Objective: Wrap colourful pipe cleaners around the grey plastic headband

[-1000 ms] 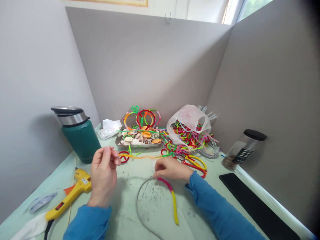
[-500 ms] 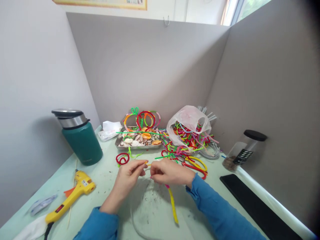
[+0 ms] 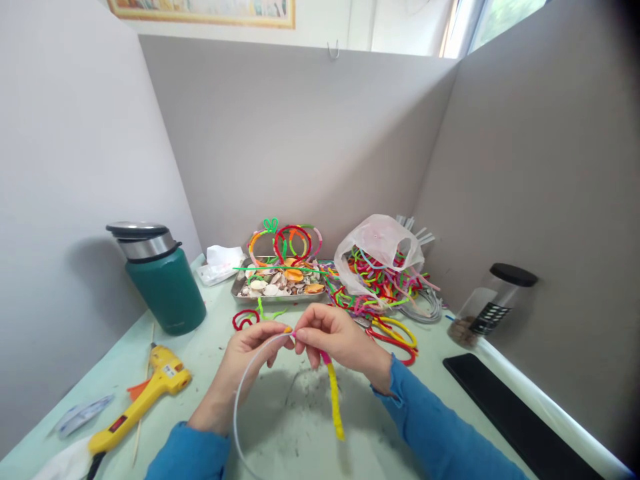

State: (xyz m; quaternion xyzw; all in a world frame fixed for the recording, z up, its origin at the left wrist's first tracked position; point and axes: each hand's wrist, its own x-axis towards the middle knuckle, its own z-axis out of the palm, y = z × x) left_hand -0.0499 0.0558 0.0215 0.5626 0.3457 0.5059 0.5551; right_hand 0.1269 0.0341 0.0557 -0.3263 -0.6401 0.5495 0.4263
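Note:
My left hand (image 3: 243, 357) is closed in a pinch, with the orange tip of a pipe cleaner (image 3: 287, 330) at its fingertips. A thin pale wire (image 3: 236, 417) curves from the fingertips past my left thumb and down to the bottom edge. My right hand (image 3: 333, 337) pinches the wire's wrapped part, where a bit of pink shows beside the fingertips. Below that hand hangs the wire's other end, wound in pink and then yellow pipe cleaner (image 3: 335, 403). The fingers of both hands nearly meet, so the wrapping between them is partly hidden.
Behind my hands stand a metal tray (image 3: 280, 299) of shells and a plastic bag (image 3: 373, 243) spilling pipe cleaners. A yellow glue gun (image 3: 145, 393) and green bottle (image 3: 167, 293) are left. A clear jar (image 3: 487, 310) and black strip (image 3: 510, 413) are right.
The pale wire has risen off the table and now arcs across my left thumb. My right hand has turned and shifted slightly left, and the yellow-wrapped end has swung left.

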